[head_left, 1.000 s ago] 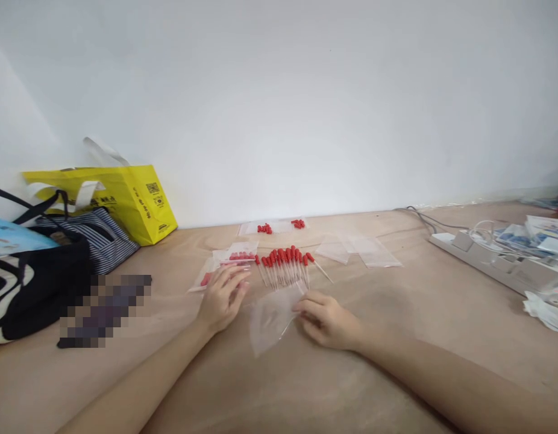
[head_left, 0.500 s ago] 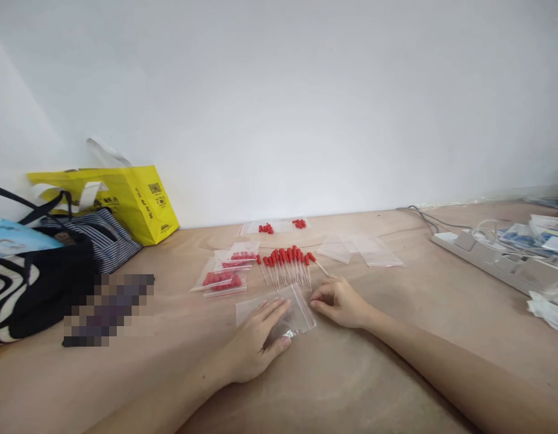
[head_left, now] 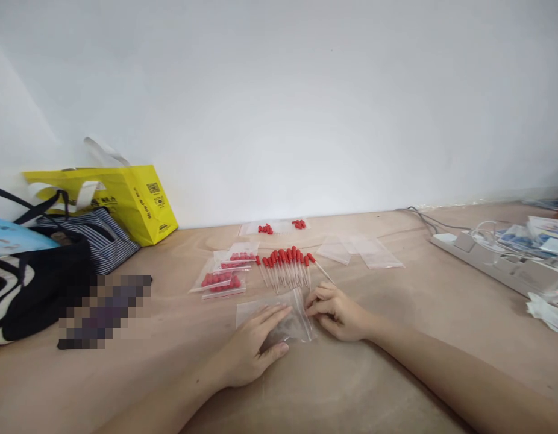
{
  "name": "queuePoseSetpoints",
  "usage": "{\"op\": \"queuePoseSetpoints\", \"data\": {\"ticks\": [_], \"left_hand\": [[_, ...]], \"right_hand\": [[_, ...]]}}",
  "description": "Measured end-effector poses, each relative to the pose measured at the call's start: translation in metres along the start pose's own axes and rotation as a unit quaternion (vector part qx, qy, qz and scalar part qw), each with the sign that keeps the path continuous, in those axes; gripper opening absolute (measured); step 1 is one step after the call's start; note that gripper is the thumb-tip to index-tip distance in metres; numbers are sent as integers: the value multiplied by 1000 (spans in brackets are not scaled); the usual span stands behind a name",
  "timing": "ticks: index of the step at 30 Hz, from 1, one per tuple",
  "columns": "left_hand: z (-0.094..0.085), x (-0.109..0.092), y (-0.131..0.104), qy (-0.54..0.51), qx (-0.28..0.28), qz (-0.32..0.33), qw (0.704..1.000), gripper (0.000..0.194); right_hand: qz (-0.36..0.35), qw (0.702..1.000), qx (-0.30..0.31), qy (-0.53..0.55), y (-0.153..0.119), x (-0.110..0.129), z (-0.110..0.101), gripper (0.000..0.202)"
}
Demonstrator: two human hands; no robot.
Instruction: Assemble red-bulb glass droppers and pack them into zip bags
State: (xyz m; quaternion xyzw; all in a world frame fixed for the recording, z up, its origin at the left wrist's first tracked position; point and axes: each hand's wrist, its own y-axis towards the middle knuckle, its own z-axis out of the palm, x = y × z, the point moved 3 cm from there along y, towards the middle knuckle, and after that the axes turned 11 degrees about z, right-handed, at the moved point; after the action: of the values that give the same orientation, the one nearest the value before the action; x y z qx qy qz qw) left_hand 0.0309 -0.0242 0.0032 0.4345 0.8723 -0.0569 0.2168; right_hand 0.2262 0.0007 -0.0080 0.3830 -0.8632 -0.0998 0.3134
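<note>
A clear zip-lock bag (head_left: pixel 292 322) lies flat on the wooden table, its zip edge to the right. My left hand (head_left: pixel 256 346) rests on it with fingers stretched out and thumb apart. At the zip edge, my right hand (head_left: pixel 335 313) has its fingers pinched together on the bag; the fingertips are partly hidden. Just beyond the bag lies a fanned pile of red-tipped sticks (head_left: pixel 283 265), tips pointing away from me. One stick (head_left: pixel 324 272) lies apart at the right of the pile, close to my right hand.
Filled bags with red tips (head_left: pixel 225 280) lie left of the pile. Flat clear bags (head_left: pixel 381 252) are on the right, and another bag with red-tipped sticks (head_left: pixel 274 226) lies by the wall. A yellow bag (head_left: pixel 143 205) stands left; a power strip (head_left: pixel 491 259) lies right.
My right hand has moved slightly toward me and left, from beside the bag onto its zip edge. The left hand has stayed nearly still on the bag.
</note>
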Motion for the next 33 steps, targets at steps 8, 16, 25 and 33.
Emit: {"op": "queuePoseSetpoints", "data": {"ticks": [8, 16, 25, 33], "left_hand": [[0, 2, -5, -12, -9, 9, 1000, 53], [-4, 13, -5, 33, -53, -39, 997, 50], [-1, 11, -8, 74, 8, -2, 997, 47], [0, 14, -7, 89, 8, -3, 996, 52]], "right_hand": [[-66, 990, 121, -20, 1, 14, -2, 39], [-69, 984, 161, -45, 0, 9, 0, 56], [-63, 990, 129, 6, -1, 9, 0, 49], [99, 988, 3, 120, 22, -6, -17, 25]]}}
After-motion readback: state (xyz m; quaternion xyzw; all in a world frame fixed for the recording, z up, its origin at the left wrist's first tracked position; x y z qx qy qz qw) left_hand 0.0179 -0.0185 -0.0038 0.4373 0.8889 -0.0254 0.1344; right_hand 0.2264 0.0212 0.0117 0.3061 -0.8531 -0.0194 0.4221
